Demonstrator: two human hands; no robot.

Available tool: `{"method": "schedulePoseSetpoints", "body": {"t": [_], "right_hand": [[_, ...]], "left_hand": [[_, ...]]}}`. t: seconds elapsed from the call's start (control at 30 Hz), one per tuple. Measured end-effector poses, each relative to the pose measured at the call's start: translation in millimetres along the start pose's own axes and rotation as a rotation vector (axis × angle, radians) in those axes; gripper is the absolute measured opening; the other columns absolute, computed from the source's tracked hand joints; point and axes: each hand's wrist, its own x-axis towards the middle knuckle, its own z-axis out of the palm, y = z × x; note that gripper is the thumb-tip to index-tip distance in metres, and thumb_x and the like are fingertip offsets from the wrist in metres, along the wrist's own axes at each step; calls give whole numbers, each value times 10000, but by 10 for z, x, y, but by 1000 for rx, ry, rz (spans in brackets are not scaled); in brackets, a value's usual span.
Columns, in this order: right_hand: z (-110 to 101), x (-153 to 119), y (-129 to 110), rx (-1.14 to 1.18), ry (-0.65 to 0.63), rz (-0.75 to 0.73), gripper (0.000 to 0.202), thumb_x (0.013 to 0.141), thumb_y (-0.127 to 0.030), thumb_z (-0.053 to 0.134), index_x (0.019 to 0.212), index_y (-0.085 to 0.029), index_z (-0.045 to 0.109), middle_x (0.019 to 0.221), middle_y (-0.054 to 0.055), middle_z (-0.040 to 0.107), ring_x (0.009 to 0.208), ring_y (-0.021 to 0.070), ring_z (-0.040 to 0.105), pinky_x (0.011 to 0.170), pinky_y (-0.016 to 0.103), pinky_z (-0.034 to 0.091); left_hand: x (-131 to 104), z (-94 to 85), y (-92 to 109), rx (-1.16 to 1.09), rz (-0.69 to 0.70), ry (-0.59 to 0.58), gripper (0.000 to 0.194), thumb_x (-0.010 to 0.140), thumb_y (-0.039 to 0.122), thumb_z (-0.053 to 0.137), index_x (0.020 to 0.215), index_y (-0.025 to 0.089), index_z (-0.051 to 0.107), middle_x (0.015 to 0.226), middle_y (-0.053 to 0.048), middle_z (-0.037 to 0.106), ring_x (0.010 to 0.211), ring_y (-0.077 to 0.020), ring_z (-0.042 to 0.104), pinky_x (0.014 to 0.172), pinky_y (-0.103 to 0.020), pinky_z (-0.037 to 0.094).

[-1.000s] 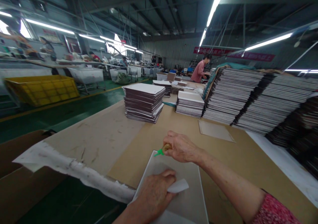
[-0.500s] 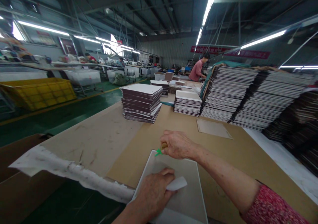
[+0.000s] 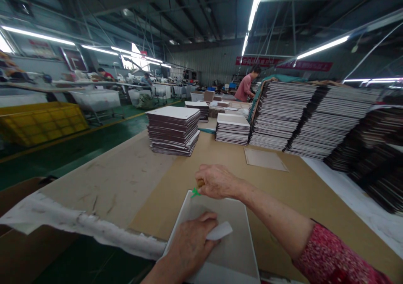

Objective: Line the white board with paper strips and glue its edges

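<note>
A flat grey board with a white border (image 3: 231,216) lies at the near edge of the table. My left hand (image 3: 193,240) rests on it, with a small white slip (image 3: 220,231) between thumb and fingers. At the board's far left corner, my right hand (image 3: 217,182) is closed around a small tool with a brown, wood-like handle (image 3: 200,183). Something bright green (image 3: 194,193) sticks out below that fist, over the corner; its exact kind is unclear. The fingers hide most of the tool.
A stack of dark-edged boards (image 3: 173,130) stands at the far left of the table (image 3: 220,149), and a lower stack (image 3: 232,129) behind the hands. Tall stacks (image 3: 283,116) fill the right. A thin sheet (image 3: 266,159) lies flat nearby. A person (image 3: 244,86) works farther back.
The view has turned slightly to the right, so the scene sits a little farther left. Both hands keep their places on the board, still holding the slip and the tool.
</note>
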Motion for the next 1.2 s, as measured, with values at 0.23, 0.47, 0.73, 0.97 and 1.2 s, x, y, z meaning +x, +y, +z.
{"method": "schedulePoseSetpoints", "body": {"t": [0.23, 0.47, 0.73, 0.97, 1.2], "right_hand": [[-83, -52, 43, 1, -29, 49, 124, 691, -308, 606, 763, -216, 646, 862, 13, 655, 739, 152, 562, 551, 270, 281], [-9, -5, 15, 22, 11, 31, 123, 752, -301, 562, 807, -216, 632, 920, 13, 630, 820, 157, 582, 575, 282, 297], [-21, 10, 10, 45, 12, 44, 143, 728, -330, 586, 801, -218, 636, 916, 9, 647, 820, 152, 579, 605, 270, 330], [-55, -32, 78, 23, 1, 96, 155, 680, -343, 599, 775, -233, 653, 852, 23, 659, 716, 168, 565, 529, 281, 286], [-12, -31, 19, 51, 29, 96, 141, 698, -303, 564, 784, -216, 636, 912, 19, 659, 798, 161, 580, 577, 277, 305]], "left_hand": [[-2, 20, -38, 17, 7, 9, 314, 857, 244, 603, 1159, 328, 612, 1313, 80, 584, 1114, -221, 612, 971, -380, 511], [15, 21, -37, 27, 11, 4, 308, 854, 252, 596, 1152, 327, 611, 1302, 89, 586, 1083, -211, 621, 980, -376, 506], [7, 10, -13, 16, 13, 7, 325, 854, 246, 585, 1170, 314, 616, 1323, 53, 584, 1090, -214, 616, 980, -353, 495], [7, 37, -33, 21, 22, 10, 320, 863, 250, 585, 1174, 323, 601, 1309, 67, 586, 1097, -216, 615, 960, -357, 506], [23, 20, -38, 37, 21, 3, 307, 862, 249, 578, 1159, 322, 602, 1308, 80, 582, 1090, -218, 617, 968, -387, 510]]}}
